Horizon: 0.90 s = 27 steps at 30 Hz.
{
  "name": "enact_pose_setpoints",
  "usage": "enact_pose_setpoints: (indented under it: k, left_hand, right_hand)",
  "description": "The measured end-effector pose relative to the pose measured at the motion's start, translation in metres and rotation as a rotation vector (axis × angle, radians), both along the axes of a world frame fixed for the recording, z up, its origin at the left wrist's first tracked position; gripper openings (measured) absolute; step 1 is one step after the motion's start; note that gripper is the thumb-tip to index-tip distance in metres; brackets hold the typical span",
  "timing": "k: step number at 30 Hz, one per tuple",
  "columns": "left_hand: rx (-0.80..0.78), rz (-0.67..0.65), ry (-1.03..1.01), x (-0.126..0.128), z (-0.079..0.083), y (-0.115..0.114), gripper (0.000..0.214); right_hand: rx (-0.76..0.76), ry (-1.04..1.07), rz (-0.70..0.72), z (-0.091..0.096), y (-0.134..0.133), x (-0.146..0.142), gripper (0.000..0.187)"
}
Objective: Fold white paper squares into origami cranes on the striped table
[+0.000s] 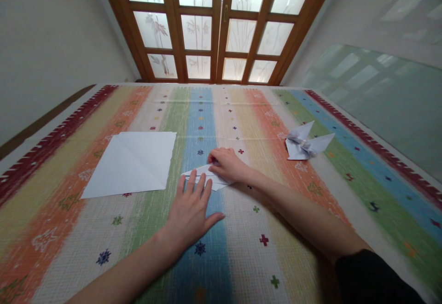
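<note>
1. Head view, the work: a small folded paper (218, 184) lies on the striped tablecloth (152, 258), across the blue stripe and onto the pale one to its right. It is white and narrow, with thin dark lines along its folds; both hands partly cover it.
2. Head view, left hand (189, 209): palm down, its fingers are extended and slightly spread, the fingertips resting on the left part of the folded paper. The thumb points out to the right, away from the paper.
3. Head view, right hand (228, 163): it reaches in from the right, over the far edge and right part of the folded paper, with bent fingers. Whether they pinch the paper, I cannot tell. A black sleeve (376, 276) covers the upper forearm.
4. Head view, around: white sheet paper (133, 163) with a diagonal crease lies flat to the left. A paper figure (299, 148) with two pointed flaps sits to the right. Wooden doors (173, 27) with patterned panes stand beyond the table.
</note>
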<state>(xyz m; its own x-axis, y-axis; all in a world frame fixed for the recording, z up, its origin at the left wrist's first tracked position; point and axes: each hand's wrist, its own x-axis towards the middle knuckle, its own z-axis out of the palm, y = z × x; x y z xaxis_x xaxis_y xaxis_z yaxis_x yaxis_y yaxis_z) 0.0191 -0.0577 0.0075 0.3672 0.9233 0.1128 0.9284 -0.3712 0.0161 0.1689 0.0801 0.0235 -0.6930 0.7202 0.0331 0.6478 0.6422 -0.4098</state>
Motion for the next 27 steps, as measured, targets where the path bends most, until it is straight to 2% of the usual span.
enact_pose_setpoints:
  k: [6,15,18,21,27]
  left_hand:
    - [-0.015,0.001,-0.022,-0.002,-0.004,0.003,0.082]
    - [-0.033,-0.001,-0.014,-0.001,-0.002,0.002,0.081]
    - [-0.028,-0.003,-0.020,-0.001,-0.003,0.002,0.081]
    - [-0.015,-0.004,-0.029,-0.001,-0.003,0.001,0.080]
    - [-0.016,-0.001,-0.020,0.000,-0.002,0.001,0.079]
  right_hand:
    - [0.023,-0.008,-0.064,-0.002,-0.010,0.005,0.030]
    - [-0.008,0.121,-0.192,-0.005,-0.017,0.004,0.023]
    - [-0.024,0.172,-0.208,-0.005,-0.016,0.005,0.014]
    - [0.009,0.228,-0.174,-0.007,-0.018,0.007,0.006]
    - [0.144,0.192,0.034,-0.015,-0.023,0.015,0.017]
